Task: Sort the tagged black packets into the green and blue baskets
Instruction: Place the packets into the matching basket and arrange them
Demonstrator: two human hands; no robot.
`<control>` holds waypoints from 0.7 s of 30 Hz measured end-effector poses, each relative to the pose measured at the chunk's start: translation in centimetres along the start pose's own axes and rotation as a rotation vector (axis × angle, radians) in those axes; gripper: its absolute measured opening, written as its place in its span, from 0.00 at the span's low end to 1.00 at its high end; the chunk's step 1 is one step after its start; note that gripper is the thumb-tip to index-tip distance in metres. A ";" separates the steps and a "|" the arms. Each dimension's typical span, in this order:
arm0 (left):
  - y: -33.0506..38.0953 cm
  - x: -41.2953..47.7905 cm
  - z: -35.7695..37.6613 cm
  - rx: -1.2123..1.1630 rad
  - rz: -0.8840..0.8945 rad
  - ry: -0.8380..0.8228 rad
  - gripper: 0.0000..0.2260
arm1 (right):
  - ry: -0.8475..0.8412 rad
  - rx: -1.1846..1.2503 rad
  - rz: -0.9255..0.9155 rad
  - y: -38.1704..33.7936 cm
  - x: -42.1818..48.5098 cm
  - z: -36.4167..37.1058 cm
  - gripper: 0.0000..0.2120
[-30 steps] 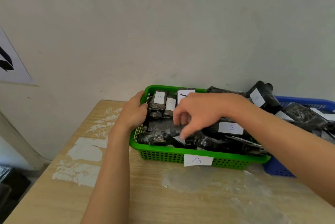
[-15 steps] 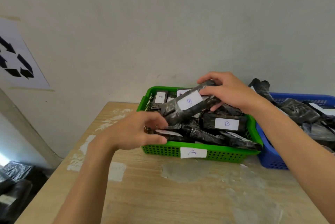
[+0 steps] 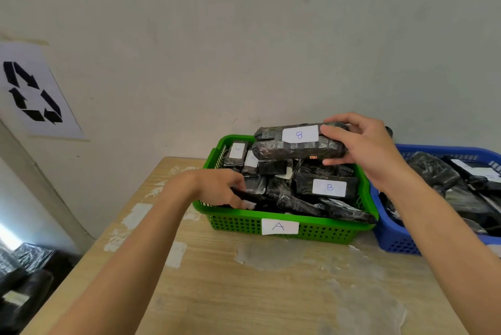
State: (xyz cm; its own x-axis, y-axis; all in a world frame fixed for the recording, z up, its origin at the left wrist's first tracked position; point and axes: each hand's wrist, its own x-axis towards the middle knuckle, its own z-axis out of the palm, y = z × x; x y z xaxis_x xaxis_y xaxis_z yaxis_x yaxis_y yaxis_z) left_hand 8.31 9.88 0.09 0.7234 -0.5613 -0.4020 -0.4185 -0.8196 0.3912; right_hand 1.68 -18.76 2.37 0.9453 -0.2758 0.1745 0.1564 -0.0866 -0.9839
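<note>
A green basket (image 3: 235, 223) tagged "A" sits on the table, filled with several black packets. My right hand (image 3: 360, 144) holds a long black packet (image 3: 287, 147) tagged "B" in the air above the basket's back. Another packet tagged "B" (image 3: 329, 187) lies flat in the basket's right half. My left hand (image 3: 222, 188) reaches into the basket's front left corner and pinches a thin black packet (image 3: 248, 197) there. A blue basket (image 3: 390, 242) with more black packets stands directly to the right.
The wooden table (image 3: 257, 288) has patchy tape residue and meets a plain wall behind the baskets. A recycling sign (image 3: 35, 93) hangs on the wall at left. More black packets (image 3: 24, 269) lie on the floor at lower left.
My right hand has lifted the "B" packet out and turned it level above the basket. My left hand moved from the basket's left rim to a thin packet in the front left corner.
</note>
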 end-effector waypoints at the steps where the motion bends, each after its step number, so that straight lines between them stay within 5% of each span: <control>1: -0.2 -0.2 -0.3 -0.072 0.037 0.060 0.06 | 0.019 0.027 0.000 0.2 -0.1 -0.2 0.07; 9: -1.2 -1.8 0.8 -1.036 0.211 0.520 0.09 | 0.089 0.392 0.082 0.8 -0.9 -2.5 0.06; 17: 3.4 1.0 2.1 -1.068 0.214 0.761 0.07 | 0.028 0.578 0.107 -0.9 -2.9 -5.7 0.26; 21: 8.2 2.3 2.2 -1.079 0.292 0.744 0.06 | 0.151 0.607 0.034 -2.4 -3.7 -11.0 0.23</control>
State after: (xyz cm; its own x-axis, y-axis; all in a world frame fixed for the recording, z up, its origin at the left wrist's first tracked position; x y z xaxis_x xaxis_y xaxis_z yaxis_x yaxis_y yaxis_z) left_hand 5.34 1.64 0.52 0.9513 -0.2209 0.2151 -0.2180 0.0114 0.9759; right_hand -5.33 -28.04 4.54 0.9086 -0.4048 0.1024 0.3034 0.4716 -0.8280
